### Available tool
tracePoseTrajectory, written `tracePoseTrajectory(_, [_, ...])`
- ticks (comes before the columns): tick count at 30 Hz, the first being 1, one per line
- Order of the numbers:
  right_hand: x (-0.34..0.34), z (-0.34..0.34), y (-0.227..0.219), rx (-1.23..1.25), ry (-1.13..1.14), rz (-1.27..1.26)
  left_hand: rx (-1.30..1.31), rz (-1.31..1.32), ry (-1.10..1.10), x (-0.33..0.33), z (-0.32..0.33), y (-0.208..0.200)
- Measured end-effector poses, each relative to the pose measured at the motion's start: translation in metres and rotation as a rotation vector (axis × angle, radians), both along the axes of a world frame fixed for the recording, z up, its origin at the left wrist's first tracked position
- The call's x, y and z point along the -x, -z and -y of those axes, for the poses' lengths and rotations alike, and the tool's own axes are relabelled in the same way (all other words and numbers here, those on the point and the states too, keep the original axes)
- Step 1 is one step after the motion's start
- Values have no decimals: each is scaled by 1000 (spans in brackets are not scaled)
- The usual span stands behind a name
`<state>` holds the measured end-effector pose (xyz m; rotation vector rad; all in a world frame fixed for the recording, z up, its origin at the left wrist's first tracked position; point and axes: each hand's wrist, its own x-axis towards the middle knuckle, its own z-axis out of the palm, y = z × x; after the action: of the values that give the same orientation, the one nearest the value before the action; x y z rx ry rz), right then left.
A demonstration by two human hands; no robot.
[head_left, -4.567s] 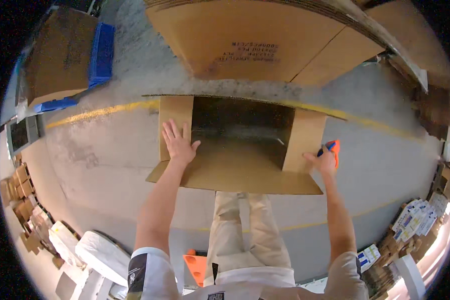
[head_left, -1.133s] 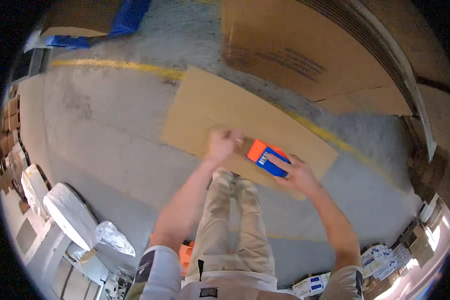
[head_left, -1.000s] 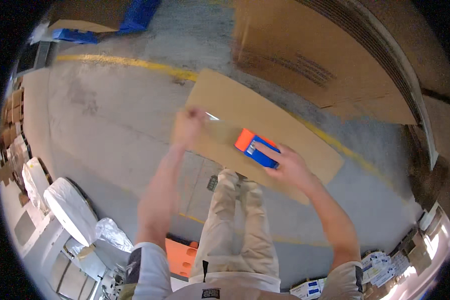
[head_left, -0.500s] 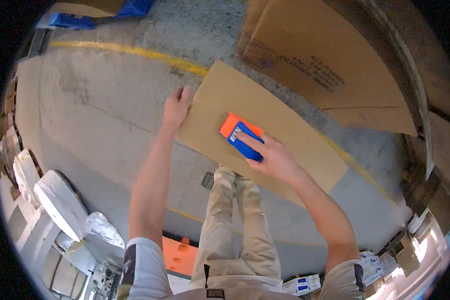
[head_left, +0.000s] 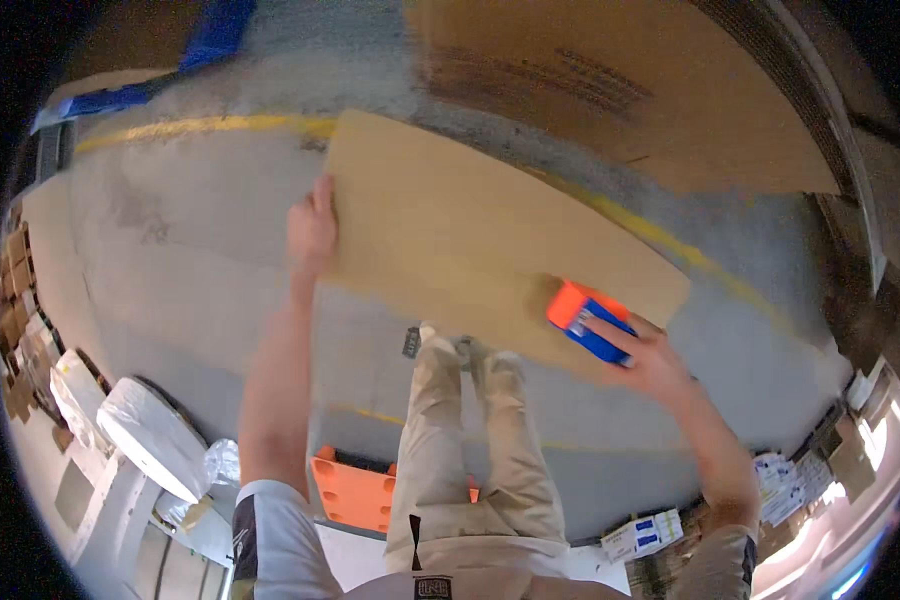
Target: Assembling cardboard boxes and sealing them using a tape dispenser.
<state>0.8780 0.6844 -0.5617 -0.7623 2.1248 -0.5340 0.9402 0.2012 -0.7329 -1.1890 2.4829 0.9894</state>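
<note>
A long brown piece of cardboard [head_left: 450, 220] is held out slantwise in front of me, its right end nearer to me. My left hand [head_left: 313, 228] is closed on its left end. In my right hand [head_left: 652, 362] is a blue-and-orange tape dispenser [head_left: 600, 325], its orange part facing away from me. The tape dispenser lies over the right part of the cardboard, near the near edge; I cannot tell whether it touches the surface. Whether there is tape on the cardboard does not show.
A big brown cardboard box [head_left: 610, 100] stands at the far right. Yellow lines [head_left: 200, 125] cross the grey floor. Near my legs is an orange plastic crate [head_left: 355, 490]. White wrapped rolls [head_left: 150, 435] lie at the left, and small boxes [head_left: 642, 535] sit at the lower right.
My right hand has moved the tape dispenser to the right along the cardboard. The left hand and the cardboard's left end sit farther left in view, and the view has shifted.
</note>
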Motion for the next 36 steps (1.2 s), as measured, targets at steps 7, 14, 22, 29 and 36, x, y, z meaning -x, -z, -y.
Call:
tracePoseTrajectory(7, [-39, -54, 47, -291, 41, -49, 6, -93, -63, -25, 88, 89])
tracePoseTrajectory(14, [-32, 32, 90, -133, 13, -133, 825, -311, 317, -24, 164, 95])
tracePoseTrajectory(22, [23, -69, -36, -295, -44, 37, 202, -180, 1023, -31, -208, -45])
tracePoseTrajectory(29, [6, -146, -28, -319, 22, -30, 289, -128, 1014, -23, -194, -34])
tracePoseTrajectory(36, [-27, -165, 103, -550, 20, -48, 299, -253, 1054, -23, -206, -27])
